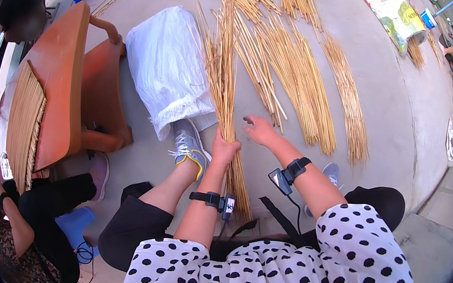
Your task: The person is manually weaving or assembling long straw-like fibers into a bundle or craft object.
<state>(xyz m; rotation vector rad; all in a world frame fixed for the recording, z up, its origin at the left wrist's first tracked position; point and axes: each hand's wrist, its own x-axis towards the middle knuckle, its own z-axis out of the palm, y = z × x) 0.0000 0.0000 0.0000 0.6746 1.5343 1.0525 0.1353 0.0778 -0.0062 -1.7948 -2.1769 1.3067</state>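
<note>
Across the concrete floor (392, 100), fanned rows of loose straw stalks (303, 77), with a white woven sack (168, 65) lying to the left and an orange wooden table (62, 85) beyond it, a finished stack of stalks (22, 126) on top. In front of the knees, a tall bundle of stalks (225, 84), gripped near its lower end by the left hand (224, 148), fingers wrapped tight. Just beside it, the right hand (259, 130), spread open and empty, hovering over the loose stalks. Probably mid-gathering: adding to the bundle. Next, likely a pinch on a few loose stalks, laid parallel against the held ones.
</note>
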